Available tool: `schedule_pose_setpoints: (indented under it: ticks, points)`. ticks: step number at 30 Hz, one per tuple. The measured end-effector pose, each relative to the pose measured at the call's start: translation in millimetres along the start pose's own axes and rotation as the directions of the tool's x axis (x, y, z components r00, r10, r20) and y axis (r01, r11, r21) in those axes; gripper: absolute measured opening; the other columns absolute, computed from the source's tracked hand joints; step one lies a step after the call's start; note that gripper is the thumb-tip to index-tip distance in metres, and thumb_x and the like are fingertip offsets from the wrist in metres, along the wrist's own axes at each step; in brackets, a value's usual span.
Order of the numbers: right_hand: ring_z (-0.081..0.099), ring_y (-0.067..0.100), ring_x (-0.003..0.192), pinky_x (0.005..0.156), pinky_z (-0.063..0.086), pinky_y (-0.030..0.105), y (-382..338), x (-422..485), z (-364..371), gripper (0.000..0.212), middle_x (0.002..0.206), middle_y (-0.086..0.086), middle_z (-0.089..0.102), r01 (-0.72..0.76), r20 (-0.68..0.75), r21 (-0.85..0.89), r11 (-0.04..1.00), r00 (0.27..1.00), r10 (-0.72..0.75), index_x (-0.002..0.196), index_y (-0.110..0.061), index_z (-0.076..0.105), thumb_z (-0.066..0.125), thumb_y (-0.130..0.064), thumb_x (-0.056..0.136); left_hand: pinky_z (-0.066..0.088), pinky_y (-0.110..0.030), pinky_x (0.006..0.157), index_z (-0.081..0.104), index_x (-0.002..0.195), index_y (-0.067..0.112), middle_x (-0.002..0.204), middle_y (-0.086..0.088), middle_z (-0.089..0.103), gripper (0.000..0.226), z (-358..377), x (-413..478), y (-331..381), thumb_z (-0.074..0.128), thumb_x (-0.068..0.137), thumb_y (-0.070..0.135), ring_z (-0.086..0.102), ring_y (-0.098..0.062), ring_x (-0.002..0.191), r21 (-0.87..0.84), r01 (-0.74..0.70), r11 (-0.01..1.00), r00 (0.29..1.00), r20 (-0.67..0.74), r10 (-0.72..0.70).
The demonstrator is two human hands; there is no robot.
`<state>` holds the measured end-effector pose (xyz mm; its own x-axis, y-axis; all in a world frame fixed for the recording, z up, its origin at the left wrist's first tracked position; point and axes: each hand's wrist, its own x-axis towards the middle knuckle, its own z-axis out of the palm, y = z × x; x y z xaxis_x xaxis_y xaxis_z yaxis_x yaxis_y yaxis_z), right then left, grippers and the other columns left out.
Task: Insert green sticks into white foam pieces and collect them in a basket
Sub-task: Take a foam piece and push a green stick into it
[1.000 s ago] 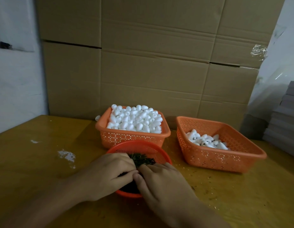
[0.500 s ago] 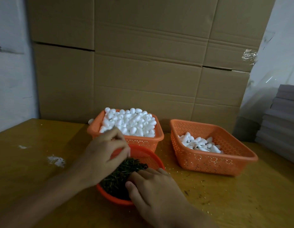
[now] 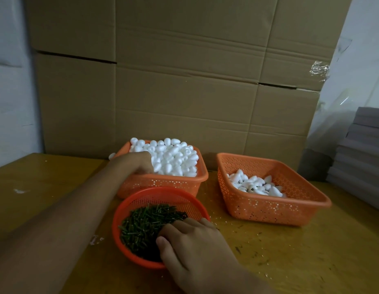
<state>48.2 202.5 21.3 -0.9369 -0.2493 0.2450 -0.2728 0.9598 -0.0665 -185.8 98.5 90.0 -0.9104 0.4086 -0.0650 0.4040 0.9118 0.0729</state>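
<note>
Yellow-brown wooden surface (image 3: 290,251) underneath, flecked with small green scraps. Nearest, right hand (image 3: 195,240), palm down over the near right rim of a round red basket (image 3: 163,190), fingers curled into the heap of green sticks (image 3: 146,221) inside. Fingertips buried, so cannot tell whether pinching a stick.

Farther and left, left hand (image 3: 137,163), knuckles up, fingers dug down into white foam pieces (image 3: 173,158) heaped above the rim of the left orange basket (image 3: 163,183), just behind the round one. Fingertips hidden there too, so cannot tell whether gripping anything. One stray piece (image 3: 111,155) on the surface at that basket's far left corner.

To the right, apart from both, right orange basket (image 3: 269,209) with a shallow layer of white pieces (image 3: 254,185) on its floor.

Farthest, stacked cardboard boxes (image 3: 184,92) as a wall. Grey stack (image 3: 362,149) at far right.
</note>
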Motion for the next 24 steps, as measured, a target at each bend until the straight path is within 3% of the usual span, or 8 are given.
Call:
schedule_pose_setpoints:
  ticks: [2,4,6,9,14,17,19,24]
  points:
    - [0.055,0.015,0.102,0.087,0.034,0.036,0,-1,0,0.072,0.109,-0.007,0.063,-0.005,0.002,-0.01,1.0,1.0,0.005,0.116,-0.029,0.058,-0.003,-0.059,0.094,0.032,-0.045,0.124,0.058,0.131,0.006,0.159,-0.01,0.043,0.035,-5,0,1,0.061,0.102,0.026,0.038,-0.03,0.149,-0.093,0.032,0.995,0.999,0.014,-0.03]
    - [0.055,0.016,0.101,0.087,0.033,0.036,1,-2,0,0.071,0.109,-0.006,0.064,-0.011,-0.002,-0.009,1.0,1.0,0.011,0.116,-0.028,0.058,-0.002,-0.059,0.094,0.04,-0.047,0.118,0.065,0.103,0.01,0.142,-0.006,0.058,0.017,-1,4,-4,0.072,0.094,0.022,0.052,-0.028,0.137,-0.167,0.037,0.985,0.998,-0.044,-0.045]
    - [0.055,0.016,0.102,0.087,0.031,0.035,0,-2,0,0.071,0.109,-0.006,0.063,-0.019,0.006,-0.018,1.0,1.0,0.019,0.116,-0.028,0.058,-0.003,-0.059,0.094,0.044,-0.05,0.114,0.074,0.102,0.021,0.141,0.002,0.053,0.02,4,4,-8,0.081,0.084,0.018,0.053,-0.025,0.134,-0.278,0.029,0.96,0.989,-0.129,-0.067]
    - [0.055,0.014,0.103,0.089,0.034,0.035,2,-1,0,0.07,0.11,-0.007,0.064,-0.027,0.022,-0.015,1.0,0.999,0.028,0.117,-0.03,0.058,-0.001,-0.06,0.095,0.054,-0.047,0.101,0.076,0.074,0.037,0.124,0.005,0.063,0.028,8,4,-14,0.09,0.064,0.015,0.066,-0.022,0.114,-0.442,-0.038,0.896,0.958,-0.272,-0.094]
    - [0.054,0.009,0.111,0.094,0.033,0.033,7,0,-2,0.04,0.118,-0.011,0.065,-0.051,0.023,0.144,0.988,0.999,0.049,0.123,-0.034,0.062,0.035,-0.059,0.105,0.058,-0.037,0.088,0.072,0.08,0.038,0.096,0.016,0.072,0.036,8,-10,-14,0.092,0.062,0.013,0.072,-0.011,0.097,-0.529,-0.311,0.79,0.875,-0.484,0.02]
    - [0.053,0.005,0.112,0.092,0.036,0.029,12,2,-7,0.028,0.117,-0.016,0.064,-0.058,0.02,0.277,0.959,0.998,0.054,0.118,-0.037,0.067,0.056,-0.053,0.099,0.062,-0.039,0.089,0.079,0.086,0.038,0.092,0.018,0.079,0.031,9,-47,-7,0.087,0.065,0.016,0.075,-0.004,0.092,-0.608,-0.494,0.621,0.833,-0.536,0.139]
    - [0.056,0.001,0.108,0.088,0.04,0.022,14,4,-9,0.02,0.113,-0.017,0.067,-0.06,-0.004,0.352,0.934,0.998,0.065,0.111,-0.037,0.071,0.066,-0.046,0.094,0.063,-0.031,0.088,0.081,0.087,0.037,0.093,0.014,0.08,0.034,11,-77,-1,0.092,0.068,0.011,0.076,-0.004,0.093,-0.635,-0.584,0.506,0.794,-0.575,0.194]
    - [0.065,-0.005,0.093,0.076,0.041,0.006,20,2,-5,0.007,0.099,-0.022,0.074,-0.073,-0.08,0.488,0.869,0.988,0.129,0.097,-0.035,0.079,0.077,-0.034,0.091,0.06,-0.019,0.086,0.082,0.088,0.032,0.099,0.008,0.08,0.039,31,-132,0,0.096,0.067,0.002,0.076,-0.006,0.099,-0.691,-0.601,0.403,0.798,-0.549,0.248]
